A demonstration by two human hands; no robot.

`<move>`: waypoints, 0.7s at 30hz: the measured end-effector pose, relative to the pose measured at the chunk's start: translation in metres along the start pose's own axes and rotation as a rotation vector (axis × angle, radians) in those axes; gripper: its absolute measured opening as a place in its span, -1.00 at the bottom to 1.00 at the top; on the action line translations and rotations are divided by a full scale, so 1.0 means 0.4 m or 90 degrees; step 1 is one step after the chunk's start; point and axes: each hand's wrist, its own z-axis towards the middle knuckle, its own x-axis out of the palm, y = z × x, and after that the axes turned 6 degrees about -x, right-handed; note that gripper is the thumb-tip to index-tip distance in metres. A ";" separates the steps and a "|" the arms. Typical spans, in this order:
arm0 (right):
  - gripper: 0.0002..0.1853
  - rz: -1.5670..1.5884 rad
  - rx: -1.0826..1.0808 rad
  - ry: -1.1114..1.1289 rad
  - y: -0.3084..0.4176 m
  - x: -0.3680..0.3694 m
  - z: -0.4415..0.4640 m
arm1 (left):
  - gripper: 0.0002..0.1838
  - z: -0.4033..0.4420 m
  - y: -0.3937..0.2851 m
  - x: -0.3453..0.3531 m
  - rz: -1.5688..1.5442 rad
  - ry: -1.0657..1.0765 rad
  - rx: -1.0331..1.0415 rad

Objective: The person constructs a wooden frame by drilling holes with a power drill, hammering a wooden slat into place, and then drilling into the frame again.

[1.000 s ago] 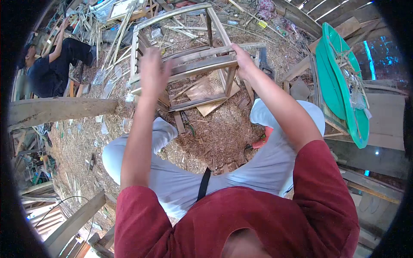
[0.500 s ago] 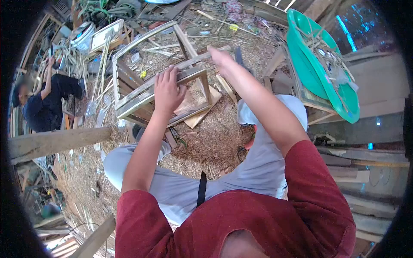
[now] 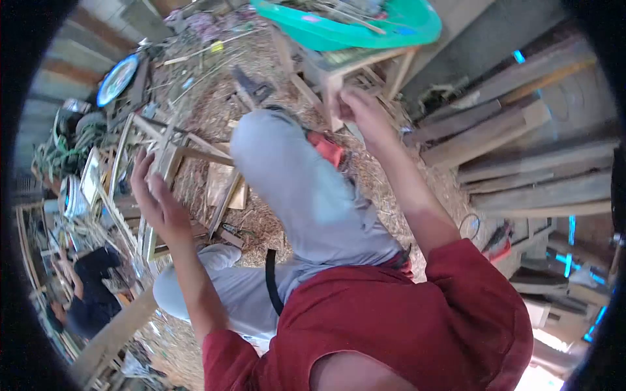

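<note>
My left hand (image 3: 160, 205) is raised over a wooden frame (image 3: 205, 156) of slats and bars, its fingers spread and nothing in them. In this view I cannot tell whether it touches the frame. My right hand (image 3: 365, 117) reaches forward past my knee, in front of the wooden stand (image 3: 334, 88) under a green basin (image 3: 313, 38). Its fingers are bent and slightly blurred, and I see nothing held between them. A flat wooden board (image 3: 238, 195) lies on the shavings beside the frame.
A red object (image 3: 326, 148) lies by my knee, and a dark flat piece (image 3: 251, 88) beyond it. Planks (image 3: 489, 133) are stacked along the right wall. Another person (image 3: 94, 290) works at the left, beyond a wooden beam (image 3: 120, 326).
Both hands have come off the wooden frame. My right hand has moved over towards the stand under the basin. The view has turned right, so the frame now appears farther left.
</note>
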 end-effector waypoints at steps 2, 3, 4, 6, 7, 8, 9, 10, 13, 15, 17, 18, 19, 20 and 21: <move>-0.69 -0.090 0.032 -0.071 -0.194 -0.136 -0.032 | -0.61 -0.036 -0.059 0.031 0.000 -0.013 0.005; -0.67 -0.151 0.120 -0.086 -0.296 -0.196 -0.046 | -0.60 -0.046 -0.077 0.048 -0.001 -0.023 0.008; -0.64 -0.212 0.210 -0.096 -0.396 -0.240 -0.062 | -0.61 -0.053 -0.081 0.061 -0.004 -0.022 0.003; -0.60 -0.245 0.249 -0.114 -0.585 -0.265 -0.097 | -0.61 -0.061 -0.079 0.084 -0.005 -0.034 -0.011; -0.58 -0.263 0.244 -0.076 -0.648 -0.257 -0.102 | -0.60 -0.060 -0.089 0.093 0.017 -0.028 -0.027; -0.57 -0.279 0.237 -0.036 -0.701 -0.239 -0.098 | -0.60 -0.058 -0.088 0.102 0.012 -0.028 -0.028; -0.55 -0.296 0.231 0.005 -0.738 -0.216 -0.092 | -0.60 -0.052 -0.082 0.105 0.009 -0.029 -0.030; -0.53 -0.296 0.242 -0.005 -0.758 -0.192 -0.083 | -0.60 -0.047 -0.078 0.107 0.005 -0.030 -0.032; -0.49 -0.407 0.306 -0.019 -0.874 -0.134 -0.022 | -0.59 -0.036 -0.081 0.107 -0.009 -0.051 -0.043; -0.46 -0.270 0.194 -0.122 -0.965 -0.096 -0.022 | -0.59 -0.036 -0.086 0.109 0.019 -0.055 -0.040; -0.39 -0.343 0.274 -0.176 -1.124 -0.085 0.023 | -0.59 -0.038 -0.073 0.104 0.048 -0.048 -0.034; -0.25 -0.336 0.309 -0.169 -1.094 -0.077 0.030 | -0.59 -0.040 -0.064 0.102 0.050 -0.046 -0.047; -0.11 -0.331 0.345 -0.163 -1.021 -0.066 0.026 | -0.59 -0.043 -0.057 0.102 0.051 -0.043 -0.060; 0.03 -0.326 0.381 -0.158 -0.978 -0.056 0.024 | -0.60 -0.049 -0.051 0.100 0.051 -0.039 -0.075; 0.11 -0.413 0.350 -0.191 -1.045 -0.047 0.034 | -0.61 -0.056 -0.046 0.097 0.063 -0.044 -0.087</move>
